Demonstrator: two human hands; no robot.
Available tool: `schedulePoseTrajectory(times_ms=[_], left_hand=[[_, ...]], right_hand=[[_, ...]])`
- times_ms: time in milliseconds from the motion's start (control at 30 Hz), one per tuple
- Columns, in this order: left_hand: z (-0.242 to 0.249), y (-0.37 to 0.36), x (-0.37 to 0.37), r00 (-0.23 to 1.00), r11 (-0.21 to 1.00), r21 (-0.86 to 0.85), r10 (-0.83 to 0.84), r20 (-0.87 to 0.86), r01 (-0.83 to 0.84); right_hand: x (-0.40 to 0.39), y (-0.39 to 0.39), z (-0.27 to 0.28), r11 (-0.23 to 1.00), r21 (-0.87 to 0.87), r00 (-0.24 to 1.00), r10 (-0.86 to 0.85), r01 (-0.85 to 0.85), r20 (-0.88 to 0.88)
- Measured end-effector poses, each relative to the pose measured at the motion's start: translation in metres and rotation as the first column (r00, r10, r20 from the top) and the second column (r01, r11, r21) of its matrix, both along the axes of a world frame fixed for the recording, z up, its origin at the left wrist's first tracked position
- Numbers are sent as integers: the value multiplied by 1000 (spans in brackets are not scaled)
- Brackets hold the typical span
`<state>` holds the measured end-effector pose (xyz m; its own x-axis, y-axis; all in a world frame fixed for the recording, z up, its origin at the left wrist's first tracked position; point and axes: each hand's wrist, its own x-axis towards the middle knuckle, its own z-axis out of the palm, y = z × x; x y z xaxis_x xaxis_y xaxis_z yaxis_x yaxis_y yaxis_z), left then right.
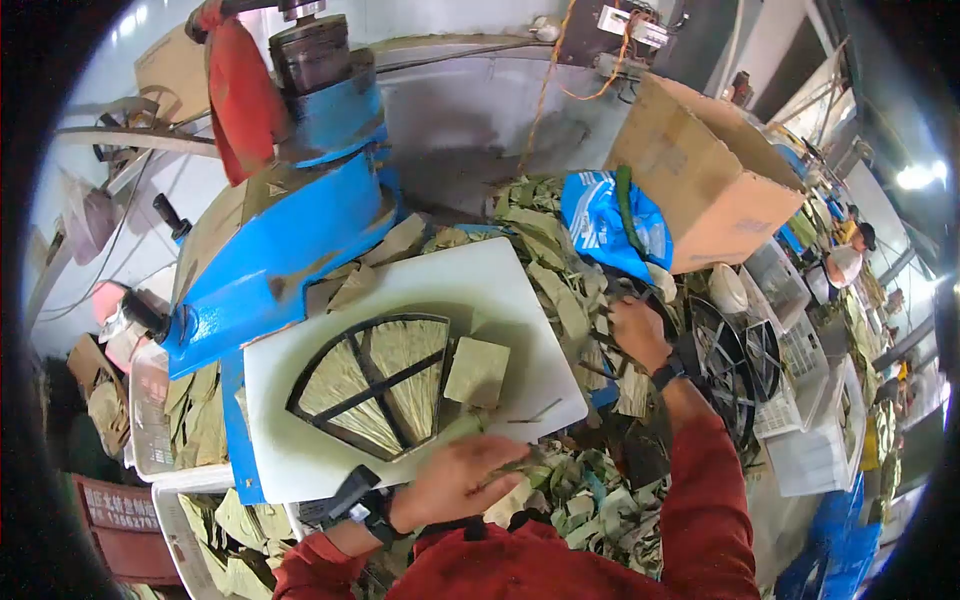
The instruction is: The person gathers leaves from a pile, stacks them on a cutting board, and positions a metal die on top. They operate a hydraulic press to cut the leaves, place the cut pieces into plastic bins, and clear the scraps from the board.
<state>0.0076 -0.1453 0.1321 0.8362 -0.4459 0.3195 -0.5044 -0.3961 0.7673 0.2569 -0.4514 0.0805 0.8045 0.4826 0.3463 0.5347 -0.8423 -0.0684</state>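
A black fan-shaped frame (pixel 375 385) with crossing bars lies on the white board (pixel 285 470), with pale folded leaf pieces inside it. Right beside the frame sits a square greenish block (pixel 477 372). My left hand (pixel 462 482) is over the board's front edge, its fingers apart and nothing seen in them. Beyond the board's right side, my right hand (pixel 640 332) reaches among dried leaves (pixel 560 290), close to a dark round object; its fingertips and anything they hold cannot be made out. A thin dark strip (pixel 537 412) lies near the board's front right corner.
A blue machine (pixel 290 250) stands behind the board at left. At the back right are a blue bag (pixel 605 220) and a cardboard box (pixel 690 160). Black frames (pixel 722 370) and white crates (pixel 815 440) stand at right. Leaf-filled baskets (pixel 150 410) stand at left. A person (pixel 848 262) is far right.
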Motion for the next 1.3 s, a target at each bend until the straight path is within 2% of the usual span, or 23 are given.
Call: schedulePoseTrajectory(times_ms=[33,133,200,267,333,367,400,500,567,633,667,767,800,867,900,967,1000,1067,1100,1133,1200,1233,1300], left_hand=[[-18,-3,-10,989,998,-60,2,-145,-11],[-59,-13,-37,955,995,-53,67,-290,-86],[-79,-20,-53,846,927,-217,159,-509,-305],[-117,-30,-74,695,749,-386,136,-706,-538],[-129,-44,-75,503,440,-430,60,-862,-789],[-129,-52,-72,427,257,-415,-9,-904,-873],[-113,-58,-67,403,204,-396,-11,-915,-895],[-113,-85,-64,511,-79,-508,-33,-859,-858],[-111,-101,-65,562,-142,-560,31,-827,-816],[-135,-109,-71,634,-141,-639,82,-769,-757],[-105,-121,-55,482,-192,-492,102,-870,-849],[-90,-136,-34,495,10,-513,280,-823,-858],[-72,-150,-16,516,72,-519,295,-804,-852],[-14,-183,15,559,188,-527,336,-758,-829],[1,-195,25,666,257,-614,286,-689,-746],[21,-211,37,832,347,-758,181,-524,-553],[19,-208,37,829,434,-717,152,-539,-546],[4,-200,36,786,473,-672,76,-614,-570],[-6,-197,36,759,492,-647,44,-649,-582],[-13,-196,35,736,443,-651,30,-676,-616],[-20,-191,29,711,434,-624,57,-700,-649],[-21,-189,29,698,427,-611,71,-713,-667],[-15,-182,16,694,395,-596,173,-699,-699]], right_hand=[[8,-6,-11,999,-12,998,-38,38,-56],[17,5,-31,995,33,976,-86,94,-198],[21,46,-25,988,45,989,145,-145,15],[13,105,-25,896,285,907,393,-341,-151],[-12,160,-24,893,315,762,440,-320,-474],[-18,175,-38,868,286,791,490,-405,-366],[-27,185,-53,839,246,803,539,-486,-253],[-79,180,-36,781,216,662,616,-586,-428],[-115,164,-46,688,316,521,711,-653,-472],[-137,142,-39,661,305,534,741,-685,-406],[-138,130,-44,640,415,560,768,-646,-311],[-111,84,-37,522,760,433,830,-387,-350],[-94,61,-3,574,776,218,819,-263,-531],[-62,16,21,492,827,372,846,-272,-382],[-46,-7,36,445,847,436,850,-291,-297],[-12,-76,120,535,826,631,706,-177,-322],[-4,-105,167,474,881,630,686,-6,-365],[52,-151,203,345,937,796,583,-56,-166],[66,-169,234,233,972,726,671,-15,-150],[90,-182,247,170,971,900,376,166,-219],[183,-235,262,-19,973,815,549,231,-183],[234,-269,248,498,858,965,261,-126,-10],[268,-292,237,749,658,987,-35,-79,159]])
